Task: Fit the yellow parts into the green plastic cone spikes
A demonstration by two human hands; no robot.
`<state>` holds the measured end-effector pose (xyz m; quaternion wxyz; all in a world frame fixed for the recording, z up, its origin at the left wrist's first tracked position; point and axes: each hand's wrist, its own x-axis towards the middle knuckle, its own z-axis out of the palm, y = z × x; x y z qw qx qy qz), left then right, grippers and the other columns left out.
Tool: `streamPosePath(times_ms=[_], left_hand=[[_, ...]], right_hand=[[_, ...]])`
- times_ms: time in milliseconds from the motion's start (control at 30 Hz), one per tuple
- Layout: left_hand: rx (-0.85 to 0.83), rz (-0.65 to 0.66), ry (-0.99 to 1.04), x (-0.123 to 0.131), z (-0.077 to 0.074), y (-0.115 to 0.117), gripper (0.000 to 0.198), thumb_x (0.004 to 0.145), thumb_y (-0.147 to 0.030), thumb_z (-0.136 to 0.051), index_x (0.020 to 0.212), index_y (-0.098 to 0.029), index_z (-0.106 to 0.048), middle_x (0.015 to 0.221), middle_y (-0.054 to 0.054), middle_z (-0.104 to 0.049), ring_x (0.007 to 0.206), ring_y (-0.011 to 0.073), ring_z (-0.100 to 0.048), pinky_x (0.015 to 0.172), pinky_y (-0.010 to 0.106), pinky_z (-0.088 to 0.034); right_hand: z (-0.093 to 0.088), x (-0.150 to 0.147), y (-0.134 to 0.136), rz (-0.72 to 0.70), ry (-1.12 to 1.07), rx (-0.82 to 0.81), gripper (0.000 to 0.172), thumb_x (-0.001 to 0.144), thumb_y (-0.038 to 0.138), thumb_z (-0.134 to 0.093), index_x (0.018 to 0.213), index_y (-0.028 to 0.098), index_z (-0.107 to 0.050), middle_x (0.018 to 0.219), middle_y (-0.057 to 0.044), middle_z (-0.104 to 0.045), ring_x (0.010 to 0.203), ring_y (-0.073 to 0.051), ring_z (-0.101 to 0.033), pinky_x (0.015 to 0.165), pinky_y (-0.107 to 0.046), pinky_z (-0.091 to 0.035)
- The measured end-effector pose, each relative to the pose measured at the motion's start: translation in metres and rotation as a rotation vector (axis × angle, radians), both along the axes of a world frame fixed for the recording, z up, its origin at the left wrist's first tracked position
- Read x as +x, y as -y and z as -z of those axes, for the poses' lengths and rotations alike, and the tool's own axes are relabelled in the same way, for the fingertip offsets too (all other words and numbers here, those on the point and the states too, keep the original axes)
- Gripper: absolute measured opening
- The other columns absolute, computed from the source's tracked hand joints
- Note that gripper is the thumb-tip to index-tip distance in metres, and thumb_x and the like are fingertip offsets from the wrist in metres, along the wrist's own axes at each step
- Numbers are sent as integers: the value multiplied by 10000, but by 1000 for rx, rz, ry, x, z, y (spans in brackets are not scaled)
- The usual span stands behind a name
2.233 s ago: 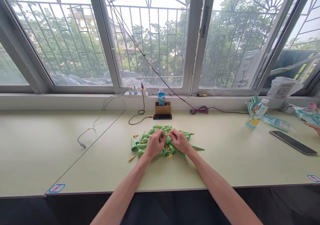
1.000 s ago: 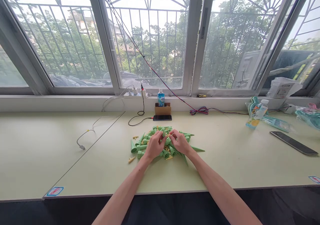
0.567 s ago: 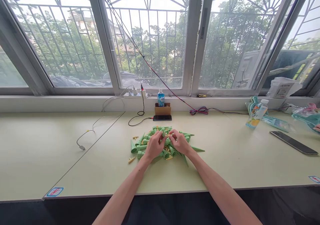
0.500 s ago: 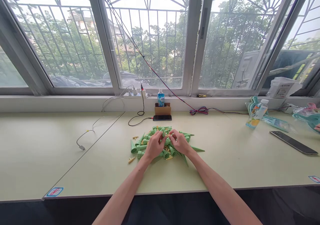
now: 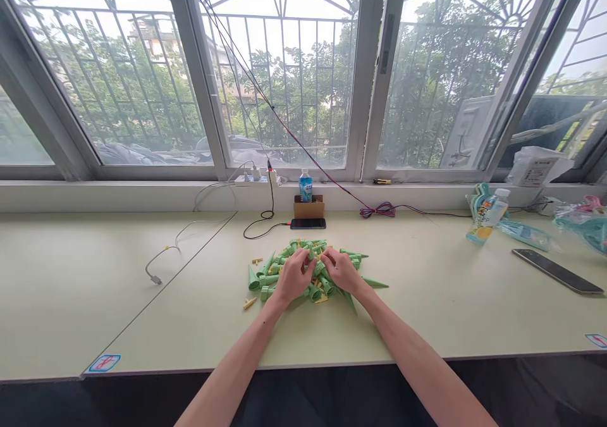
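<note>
A heap of green cone-shaped plastic spikes (image 5: 265, 278) mixed with small yellow pegs (image 5: 250, 302) lies on the pale green table (image 5: 427, 307). Both my hands rest on top of the heap, close together. My left hand (image 5: 294, 276) has its fingers curled and pinched around a green piece at the heap's middle. My right hand (image 5: 342, 270) is curled too, its fingertips meeting the left hand's over the same spot. What exactly sits between the fingertips is too small to make out.
Behind the heap lie a dark phone (image 5: 308, 223) on a charging cable, a small cardboard box (image 5: 308, 207) and a water bottle (image 5: 306, 185). A loose white cable (image 5: 164, 253) lies left. At right are a drink bottle (image 5: 488, 215), another phone (image 5: 556, 271) and plastic bags (image 5: 585, 224).
My hands have stayed on the heap with only slight finger shifts. A person's hand at the far right edge has gone out of view.
</note>
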<state>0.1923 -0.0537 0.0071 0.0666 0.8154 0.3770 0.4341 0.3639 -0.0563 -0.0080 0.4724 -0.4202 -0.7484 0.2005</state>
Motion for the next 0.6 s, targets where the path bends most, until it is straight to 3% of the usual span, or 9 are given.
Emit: streamPosePath(times_ms=[200,400,600], left_hand=[[4,-7,2,0,0,0,274,918,-269,-469,677,-203,-355,682,-11,-423,578,131,-389,550,251,-336],[7,-10,2,1,0,0,263,911,-251,-477,677,-201,-369,687,-6,-433,584,131,-395,551,252,-343],[2,10,3,1,1,0,240,904,-243,-479,687,-200,-386,700,-2,-446,584,128,-406,549,250,-345]], right_hand=[[-1,-1,0,19,7,17,345,957,427,-366,730,198,-488,568,45,-418,514,-116,-332,521,-241,-287],[-2,0,2,15,17,21,241,940,398,-409,870,201,-529,522,63,-385,478,-121,-315,499,-247,-269],[0,0,2,29,20,18,271,945,392,-382,800,203,-511,562,40,-433,507,-126,-348,516,-247,-296]])
